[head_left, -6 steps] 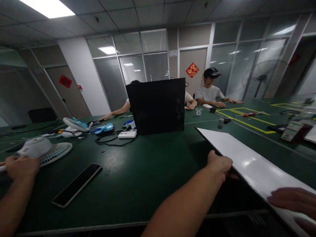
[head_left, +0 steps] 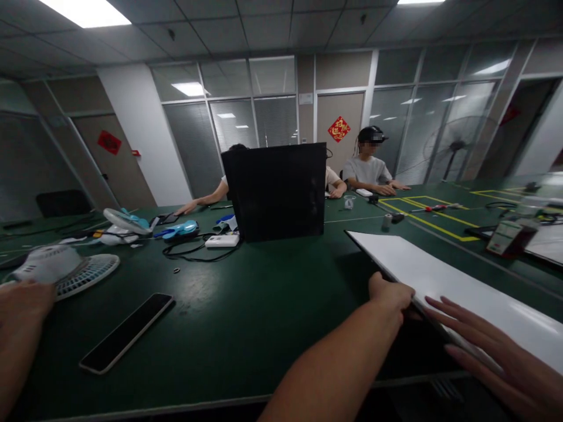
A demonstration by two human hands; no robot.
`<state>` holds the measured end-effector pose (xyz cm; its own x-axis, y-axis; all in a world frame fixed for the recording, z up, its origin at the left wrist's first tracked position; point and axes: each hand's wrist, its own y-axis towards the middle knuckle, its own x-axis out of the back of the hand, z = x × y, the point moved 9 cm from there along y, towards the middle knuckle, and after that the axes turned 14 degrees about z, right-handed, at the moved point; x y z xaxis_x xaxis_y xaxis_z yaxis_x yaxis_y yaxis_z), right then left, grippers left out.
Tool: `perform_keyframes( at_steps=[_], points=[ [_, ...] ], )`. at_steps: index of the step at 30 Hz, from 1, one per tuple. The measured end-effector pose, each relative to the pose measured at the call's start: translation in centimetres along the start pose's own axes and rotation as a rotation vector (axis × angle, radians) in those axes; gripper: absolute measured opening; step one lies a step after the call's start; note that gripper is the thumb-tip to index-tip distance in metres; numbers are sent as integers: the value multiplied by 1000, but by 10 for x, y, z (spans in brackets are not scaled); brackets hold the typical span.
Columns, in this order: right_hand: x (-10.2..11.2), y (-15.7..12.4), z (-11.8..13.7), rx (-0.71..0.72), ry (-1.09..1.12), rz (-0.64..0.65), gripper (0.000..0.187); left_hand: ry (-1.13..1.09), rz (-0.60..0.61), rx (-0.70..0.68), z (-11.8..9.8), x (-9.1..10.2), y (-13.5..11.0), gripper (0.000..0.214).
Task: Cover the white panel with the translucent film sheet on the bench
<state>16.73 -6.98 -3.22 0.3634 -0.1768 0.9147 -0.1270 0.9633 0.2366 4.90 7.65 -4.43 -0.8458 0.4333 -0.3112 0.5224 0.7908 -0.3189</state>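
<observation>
My right hand (head_left: 390, 295) is closed on the near edge of a long white panel (head_left: 440, 272) that lies tilted over the green table (head_left: 246, 316). Another person's hand (head_left: 497, 349) comes in from the lower right with its fingers spread flat on the same panel. At the far left my left hand (head_left: 21, 302) rests against a white fan part with a grille (head_left: 65, 266); its fingers are blurred and partly out of frame. A dark phone (head_left: 125, 333) lies face up between my arms.
An upright black panel (head_left: 277, 190) stands mid-table, with a white box (head_left: 222, 240), cables and blue fan parts (head_left: 180, 230) to its left. Two people sit at the far side. Yellow tape lines (head_left: 440, 223) and a small box (head_left: 510, 237) lie to the right.
The other person's hand has slid up along the white panel and spread its fingers. My left hand has shifted a little to the left. My right hand keeps its hold.
</observation>
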Motion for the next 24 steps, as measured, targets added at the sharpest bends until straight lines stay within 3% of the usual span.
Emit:
perform_keyframes(
  at_steps=[3,6,9,15,20,24],
  points=[
    [-23,11,-9,-57,89,170,63,14,-30,22,6,6,5,77],
    [-37,16,-18,-105,71,304,65,16,-15,56,11,13,6,54],
    [-41,18,-22,-124,30,333,64,-2,43,100,14,16,1,31],
    [-51,21,-17,-102,-21,343,59,-39,77,117,11,40,-24,35],
    [-64,21,-48,-147,-72,274,61,-31,88,95,3,87,-57,21],
    [-65,17,-89,-115,-120,111,58,-28,49,51,-7,150,-101,30]
  ],
)
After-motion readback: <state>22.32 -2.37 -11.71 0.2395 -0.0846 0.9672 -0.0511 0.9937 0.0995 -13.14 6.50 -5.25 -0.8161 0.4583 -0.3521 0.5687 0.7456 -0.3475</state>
